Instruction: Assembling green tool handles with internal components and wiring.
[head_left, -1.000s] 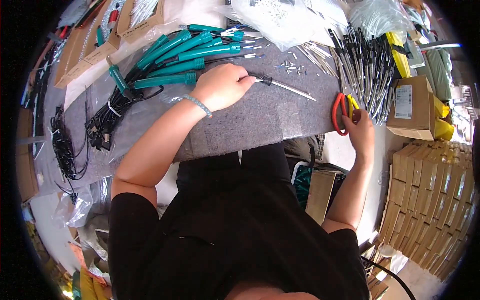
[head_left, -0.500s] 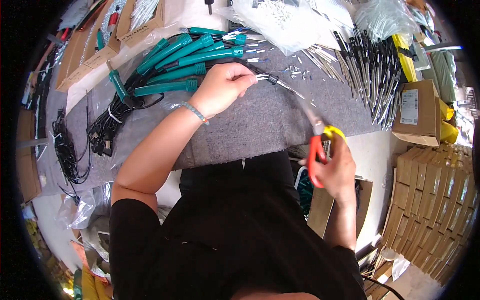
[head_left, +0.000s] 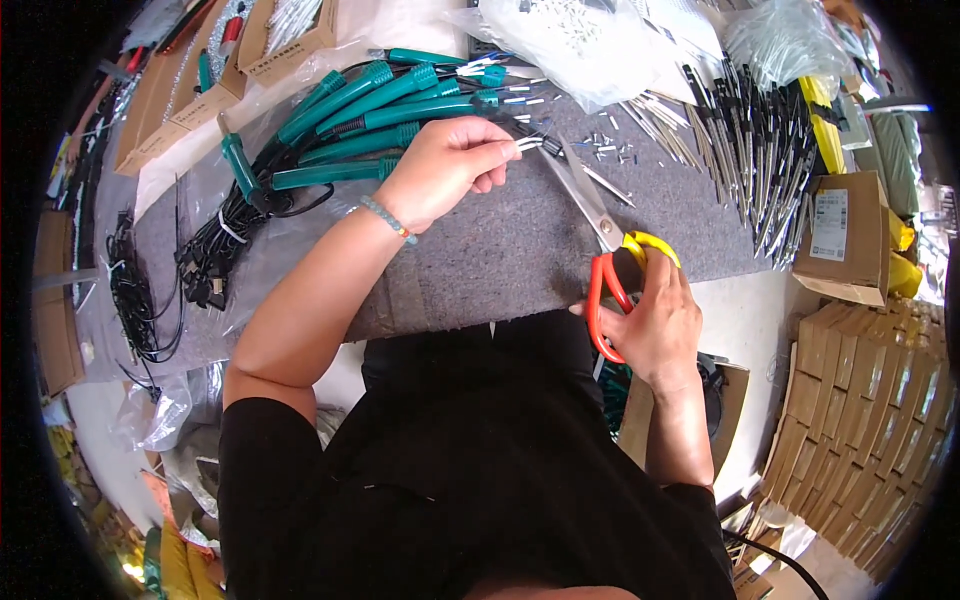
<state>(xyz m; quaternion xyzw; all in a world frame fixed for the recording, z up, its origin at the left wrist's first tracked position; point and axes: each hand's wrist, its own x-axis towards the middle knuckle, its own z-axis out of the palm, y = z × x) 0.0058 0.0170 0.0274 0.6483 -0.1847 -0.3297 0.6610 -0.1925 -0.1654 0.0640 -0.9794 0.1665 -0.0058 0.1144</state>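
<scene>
My left hand (head_left: pixel 450 170) is closed in a pinch on thin white wires (head_left: pixel 528 144) above the grey cloth-covered table. Just past my fingertips the wires meet a black band, and a thin metal rod (head_left: pixel 610 188) slants away to the right, partly behind the blades. My right hand (head_left: pixel 660 325) grips scissors (head_left: pixel 605 228) with one red and one yellow handle. Their blades are slightly parted, with the tips at the wires near the black band. Whether the blades touch a wire I cannot tell. Several teal tool handles (head_left: pixel 345 172) with black cables lie left of my left hand.
Many thin metal rods with black ends (head_left: pixel 750 160) lie at the right. White wire scraps (head_left: pixel 605 145) are scattered beyond the scissors. A clear plastic bag (head_left: pixel 570 50) rests at the back. Cardboard boxes (head_left: pixel 845 235) stand right of the table, and bundled black cables (head_left: pixel 210 260) lie left.
The scissors have moved up and to the left, bringing their blades to the wires by my left hand. My left hand has stayed nearly in place, still pinching the wires.
</scene>
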